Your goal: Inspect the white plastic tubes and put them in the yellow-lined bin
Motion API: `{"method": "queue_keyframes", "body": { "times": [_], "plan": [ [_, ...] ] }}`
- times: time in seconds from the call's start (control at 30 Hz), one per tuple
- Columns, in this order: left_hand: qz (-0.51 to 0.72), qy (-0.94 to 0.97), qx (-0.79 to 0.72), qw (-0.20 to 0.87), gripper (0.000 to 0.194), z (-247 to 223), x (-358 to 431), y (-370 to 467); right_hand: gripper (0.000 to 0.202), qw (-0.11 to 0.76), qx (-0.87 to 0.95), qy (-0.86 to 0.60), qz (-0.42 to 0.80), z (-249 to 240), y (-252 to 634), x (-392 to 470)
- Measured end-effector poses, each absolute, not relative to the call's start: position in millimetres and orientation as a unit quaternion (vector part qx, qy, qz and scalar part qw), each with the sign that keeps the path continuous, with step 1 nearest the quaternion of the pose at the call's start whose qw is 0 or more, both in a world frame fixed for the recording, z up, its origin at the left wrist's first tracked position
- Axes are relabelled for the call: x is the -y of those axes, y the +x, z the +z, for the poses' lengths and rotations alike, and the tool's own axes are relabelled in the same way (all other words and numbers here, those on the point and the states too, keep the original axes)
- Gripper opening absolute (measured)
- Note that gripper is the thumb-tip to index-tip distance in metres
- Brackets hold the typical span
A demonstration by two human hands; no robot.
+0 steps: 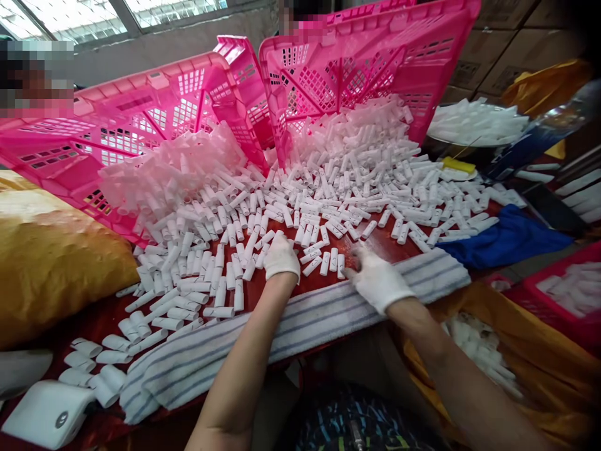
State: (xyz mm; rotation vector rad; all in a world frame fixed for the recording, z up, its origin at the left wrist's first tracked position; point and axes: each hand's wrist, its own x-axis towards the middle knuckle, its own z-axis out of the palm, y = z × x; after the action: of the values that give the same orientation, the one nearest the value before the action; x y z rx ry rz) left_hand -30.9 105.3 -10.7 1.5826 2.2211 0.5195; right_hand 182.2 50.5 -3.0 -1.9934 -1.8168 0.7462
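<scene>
Many short white plastic tubes (324,264) with small dark marks lie loose across a red tabletop (381,241). My left hand (282,258), in a white glove with bare fingertips, rests among the tubes left of the middle; its fingers point away from me and are mostly hidden behind the back of the hand. My right hand (379,283), gloved the same way, hovers low over the table's near side. Its fingers are apart, and the thumb is close to a short row of tubes. I see nothing held in it.
Two tipped pink crates (188,94) spill tubes at the back. A striped towel (300,326) lines the near edge. A yellow sack (56,263) stands left, a white box (49,413) at lower left. Right are a blue cloth (511,238) and an open orange sack (544,369) of tubes.
</scene>
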Motion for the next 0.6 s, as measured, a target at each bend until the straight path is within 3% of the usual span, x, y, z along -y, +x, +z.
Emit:
{"method": "queue_keyframes", "body": {
  "times": [0.07, 0.13, 0.2, 0.27, 0.37, 0.47, 0.6],
  "plan": [
    [0.198, 0.56, -0.78, 0.197, 0.044, -12.2, -99.4, -34.0, 0.043, 0.08, 0.659, -0.708, 0.242, -10.2, 155.2, -66.7],
    [0.253, 0.539, -0.755, 0.275, 0.044, -9.7, -87.7, -38.9, 0.038, 0.056, 0.656, -0.716, 0.231, -15.7, 148.4, -74.8],
    [0.352, 0.461, -0.691, 0.432, 0.038, -4.3, -72.7, -41.9, 0.032, 0.14, 0.644, -0.703, 0.267, -18.4, 154.4, -76.2],
    [0.452, 0.337, -0.58, 0.588, 0.033, 2.0, -56.7, -38.9, 0.029, 0.311, 0.593, -0.645, 0.369, -16.5, 161.2, -73.8],
    [0.516, 0.218, -0.455, 0.692, 0.042, 8.6, -36.3, -22.3, 0.039, 0.531, 0.432, -0.512, 0.519, -5.1, 159.1, -68.6],
    [0.53, 0.201, -0.433, 0.701, 0.048, 7.8, -22.7, -0.1, 0.048, 0.602, 0.341, -0.463, 0.553, 8.9, 147.9, -64.5],
    [0.499, 0.293, -0.467, 0.669, 0.038, 0.7, -10.7, 17.7, 0.045, 0.623, 0.337, -0.462, 0.533, 20.6, 143.8, -59.8]
  ]
}}
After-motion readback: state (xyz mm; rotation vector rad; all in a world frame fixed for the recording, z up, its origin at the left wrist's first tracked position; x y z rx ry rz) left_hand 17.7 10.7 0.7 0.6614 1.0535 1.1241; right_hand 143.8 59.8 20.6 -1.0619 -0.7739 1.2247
